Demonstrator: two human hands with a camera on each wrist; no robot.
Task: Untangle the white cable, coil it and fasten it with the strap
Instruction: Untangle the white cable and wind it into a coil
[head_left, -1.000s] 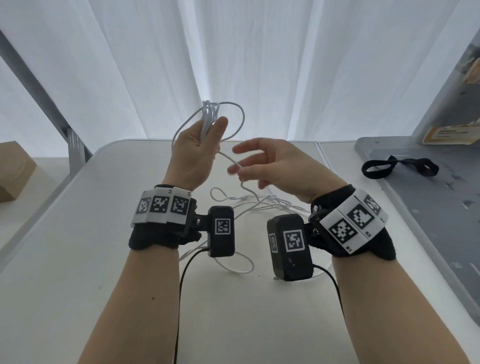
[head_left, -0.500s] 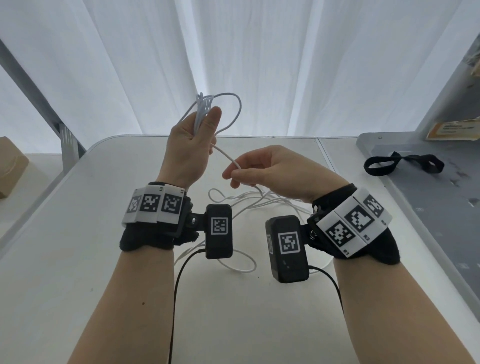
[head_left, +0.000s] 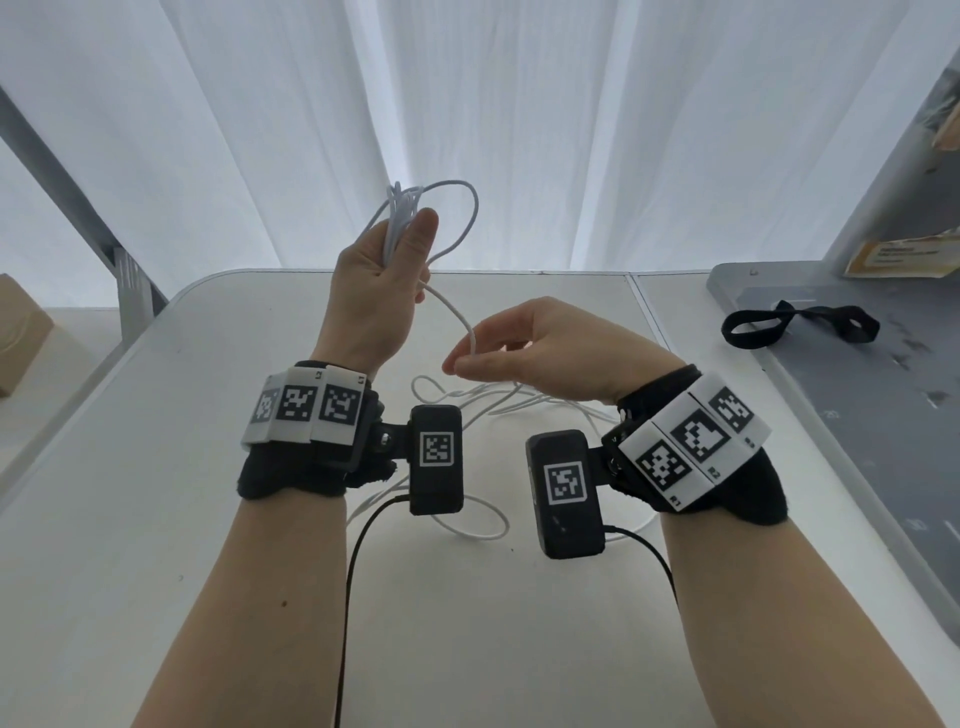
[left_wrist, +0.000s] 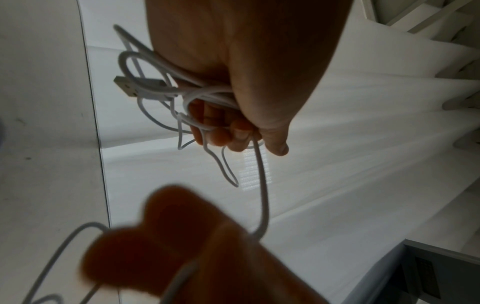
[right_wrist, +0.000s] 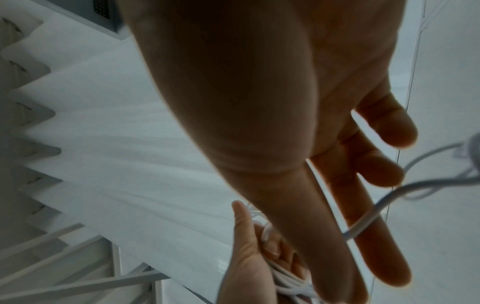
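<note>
My left hand (head_left: 400, 249) is raised over the far side of the white table (head_left: 156, 519) and grips a bundle of white cable (head_left: 457, 208) loops, thumb pressed on them. A USB plug (left_wrist: 130, 86) sticks out of the bundle in the left wrist view. One strand (head_left: 452, 312) runs down to my right hand (head_left: 454, 364), which pinches it between thumb and forefinger (right_wrist: 363, 224). The remaining cable lies tangled on the table (head_left: 493, 405) under my wrists. The black strap (head_left: 800, 325) lies on a grey board at the right, away from both hands.
The grey board (head_left: 857, 441) covers the table's right side, with a yellow-labelled item (head_left: 904, 257) at its back. A cardboard box (head_left: 15, 338) stands off the table's left edge. White curtain hangs close behind the table.
My right hand went from spread fingers beside the strand to pinching it, then drew slightly down and right. My left hand stayed raised with the bundle.
</note>
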